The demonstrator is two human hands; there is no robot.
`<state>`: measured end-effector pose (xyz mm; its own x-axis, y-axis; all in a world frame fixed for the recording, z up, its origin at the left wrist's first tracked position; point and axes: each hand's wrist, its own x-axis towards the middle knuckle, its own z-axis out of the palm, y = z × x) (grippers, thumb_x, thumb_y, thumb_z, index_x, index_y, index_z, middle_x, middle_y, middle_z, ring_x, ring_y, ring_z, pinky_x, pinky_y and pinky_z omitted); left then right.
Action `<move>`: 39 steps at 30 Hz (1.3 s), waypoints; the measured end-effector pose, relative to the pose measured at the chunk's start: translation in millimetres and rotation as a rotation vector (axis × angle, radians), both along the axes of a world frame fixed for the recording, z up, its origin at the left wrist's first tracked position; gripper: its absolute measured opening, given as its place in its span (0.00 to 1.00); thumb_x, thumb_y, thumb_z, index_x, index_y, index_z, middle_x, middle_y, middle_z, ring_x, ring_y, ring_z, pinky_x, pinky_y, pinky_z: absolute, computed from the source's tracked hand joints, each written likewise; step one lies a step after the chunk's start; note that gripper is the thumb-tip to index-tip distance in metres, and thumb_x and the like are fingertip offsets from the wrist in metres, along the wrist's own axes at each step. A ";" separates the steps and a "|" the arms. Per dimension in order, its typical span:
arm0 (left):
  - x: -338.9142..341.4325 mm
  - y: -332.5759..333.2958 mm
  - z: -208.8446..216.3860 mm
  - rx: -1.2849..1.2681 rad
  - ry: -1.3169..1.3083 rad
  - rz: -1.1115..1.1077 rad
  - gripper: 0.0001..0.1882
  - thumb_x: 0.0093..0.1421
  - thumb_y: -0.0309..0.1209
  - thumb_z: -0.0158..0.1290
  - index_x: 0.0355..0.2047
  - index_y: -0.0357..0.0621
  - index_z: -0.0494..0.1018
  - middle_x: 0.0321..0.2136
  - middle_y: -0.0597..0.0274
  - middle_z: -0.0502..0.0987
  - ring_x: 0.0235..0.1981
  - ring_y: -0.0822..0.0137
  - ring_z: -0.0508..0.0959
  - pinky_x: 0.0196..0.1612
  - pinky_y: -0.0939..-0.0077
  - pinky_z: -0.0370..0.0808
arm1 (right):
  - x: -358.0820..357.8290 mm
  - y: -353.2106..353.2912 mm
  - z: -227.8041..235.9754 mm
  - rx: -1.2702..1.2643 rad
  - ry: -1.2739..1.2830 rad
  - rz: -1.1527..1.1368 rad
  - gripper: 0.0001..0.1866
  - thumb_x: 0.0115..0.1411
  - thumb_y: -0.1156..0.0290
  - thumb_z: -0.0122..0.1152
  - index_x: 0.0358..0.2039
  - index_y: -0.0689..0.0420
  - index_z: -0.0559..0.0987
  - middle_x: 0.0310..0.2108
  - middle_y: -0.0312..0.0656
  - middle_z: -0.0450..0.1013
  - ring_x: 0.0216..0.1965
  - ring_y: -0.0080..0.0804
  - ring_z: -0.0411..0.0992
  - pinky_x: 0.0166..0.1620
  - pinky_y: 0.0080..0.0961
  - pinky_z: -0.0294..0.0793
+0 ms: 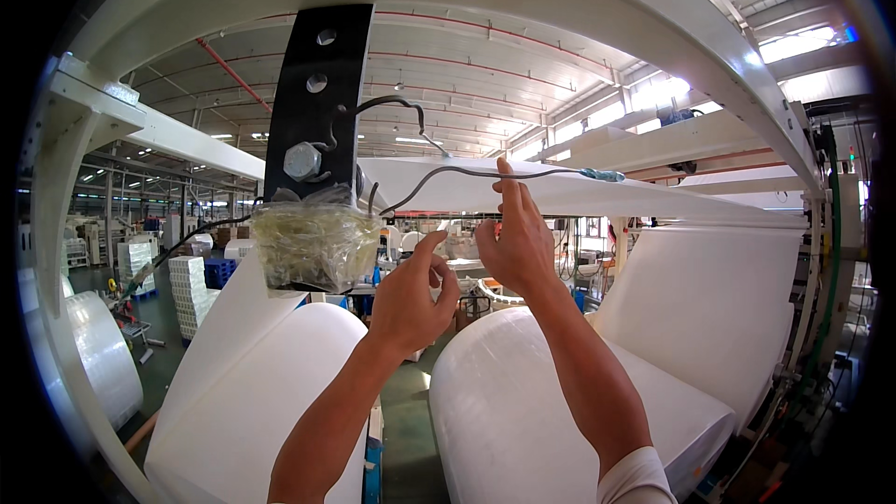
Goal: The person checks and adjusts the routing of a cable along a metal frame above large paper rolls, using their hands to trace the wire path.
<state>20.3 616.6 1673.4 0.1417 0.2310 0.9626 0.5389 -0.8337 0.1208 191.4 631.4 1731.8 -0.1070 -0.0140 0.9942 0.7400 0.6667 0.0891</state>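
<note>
While both hands are raised, the thin dark wire (448, 169) runs from beside the plastic-wrapped bundle (317, 241) past the right hand (518, 243); fingertip contact, can't tell. Right grip: thumb and fingers apart. Left hand (415, 294): loosely curled, gap showing, nothing visibly held. Risks, my call: a hard tug could work the wire loose near the bundle; its teal-wrapped end (602, 175) could snag the white sheet (579, 198) if dragged. Bent black wire (387, 100) could catch fingers reaching high. Bolted black plate (313, 103) blocks access above the bundle; left white roll (261, 383) and right white roll (504, 392) crowd the space below.
</note>
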 end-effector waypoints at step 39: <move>34.8 -1.0 77.8 -0.020 0.102 0.211 0.32 0.59 0.35 0.53 0.63 0.38 0.61 0.33 0.54 0.81 0.37 0.48 0.81 0.43 0.57 0.76 | 1.9 6.3 -0.7 -0.036 -0.048 -0.012 0.47 0.54 0.75 0.61 0.71 0.62 0.48 0.51 0.54 0.71 0.47 0.54 0.72 0.46 0.43 0.75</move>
<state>55.1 615.6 1751.2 0.1841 0.2846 0.9408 0.7114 -0.6991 0.0723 193.3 637.6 1731.2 -0.1541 0.0232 0.9878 0.7437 0.6609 0.1005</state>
